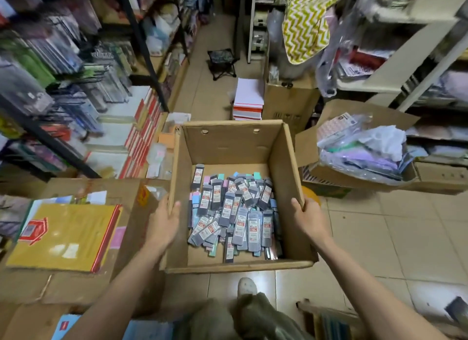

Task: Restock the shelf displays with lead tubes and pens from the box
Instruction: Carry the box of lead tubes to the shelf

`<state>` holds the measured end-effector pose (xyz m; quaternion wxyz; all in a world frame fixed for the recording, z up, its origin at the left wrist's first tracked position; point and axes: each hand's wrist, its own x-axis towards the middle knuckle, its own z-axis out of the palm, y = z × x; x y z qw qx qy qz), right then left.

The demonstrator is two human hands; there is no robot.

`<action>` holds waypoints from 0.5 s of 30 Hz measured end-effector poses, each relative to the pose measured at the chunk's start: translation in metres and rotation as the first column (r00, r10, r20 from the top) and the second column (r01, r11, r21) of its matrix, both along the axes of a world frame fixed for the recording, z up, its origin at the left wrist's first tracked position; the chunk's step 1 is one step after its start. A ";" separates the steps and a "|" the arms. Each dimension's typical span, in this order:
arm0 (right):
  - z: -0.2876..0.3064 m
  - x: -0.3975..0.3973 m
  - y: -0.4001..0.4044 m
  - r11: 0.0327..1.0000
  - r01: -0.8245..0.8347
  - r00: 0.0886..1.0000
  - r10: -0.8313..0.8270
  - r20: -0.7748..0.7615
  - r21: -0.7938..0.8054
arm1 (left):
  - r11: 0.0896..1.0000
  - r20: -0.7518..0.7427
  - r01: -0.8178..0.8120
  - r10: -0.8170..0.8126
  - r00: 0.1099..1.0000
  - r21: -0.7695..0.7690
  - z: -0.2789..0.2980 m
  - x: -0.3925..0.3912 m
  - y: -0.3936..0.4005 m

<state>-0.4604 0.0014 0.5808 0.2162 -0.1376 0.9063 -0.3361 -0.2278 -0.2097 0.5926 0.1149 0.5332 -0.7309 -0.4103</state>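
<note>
The person's left hand (162, 222) gripped the left wall of the open cardboard box (229, 144), thumb hooked over the rim to the inside and the palm flat against the outside, while the right hand (307, 216) clasped the right wall in the same way, thumb over the edge. Between the two hands, on the box floor, lay a loose heap of grey and pastel lead tubes (238, 213) with red-and-white labels. Beyond the left hand stood the shelf displays (76, 86), blurred, and just beside it lay a yellow packet (65, 235) on flattened cardboard.
</note>
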 end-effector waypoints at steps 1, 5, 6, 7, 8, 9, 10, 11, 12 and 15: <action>0.004 -0.014 -0.015 1.000 -0.018 1.000 0.018 -0.007 0.000 | 1.000 0.000 -0.016 0.016 1.000 -0.005 0.001 -0.012 -0.012; 0.013 -0.065 -0.073 0.998 -0.057 0.998 0.057 -0.013 0.004 | 0.999 -0.004 -0.046 0.046 0.999 -0.008 0.002 -0.054 -0.064; 0.013 -0.076 -0.089 0.998 -0.062 0.998 0.062 -0.001 0.002 | 0.998 -0.005 -0.061 0.061 0.998 -0.002 0.002 -0.065 -0.078; 0.013 -0.088 -0.105 0.998 -0.062 0.998 0.062 0.010 -0.004 | 0.997 -0.002 -0.074 0.074 0.997 -0.002 0.002 -0.076 -0.092; 0.013 -0.099 -0.121 0.998 -0.064 0.998 0.064 0.016 -0.007 | 0.996 0.000 -0.084 0.084 0.996 -0.008 0.001 -0.088 -0.106; 0.012 -0.111 -0.139 0.997 -0.071 0.997 0.071 0.021 -0.004 | 0.996 -0.001 -0.092 0.092 0.996 -0.008 -0.001 -0.100 -0.122; 0.011 -0.122 -0.156 0.997 -0.080 0.997 0.080 0.024 0.001 | 0.995 -0.005 -0.097 0.097 0.995 -0.003 -0.003 -0.111 -0.139; 0.010 -0.135 -0.173 0.996 -0.089 0.996 0.088 0.024 0.007 | 0.996 -0.010 -0.094 0.094 0.996 0.000 -0.006 -0.122 -0.157; 0.009 -0.148 -0.192 0.995 -0.098 0.995 0.098 0.021 0.016 | 0.997 -0.009 -0.083 0.083 0.997 -0.004 -0.009 -0.133 -0.176; 0.008 -0.189 -0.248 0.993 -0.110 0.994 0.110 0.006 0.048 | 0.999 0.015 -0.037 0.038 0.999 -0.030 -0.015 -0.171 -0.239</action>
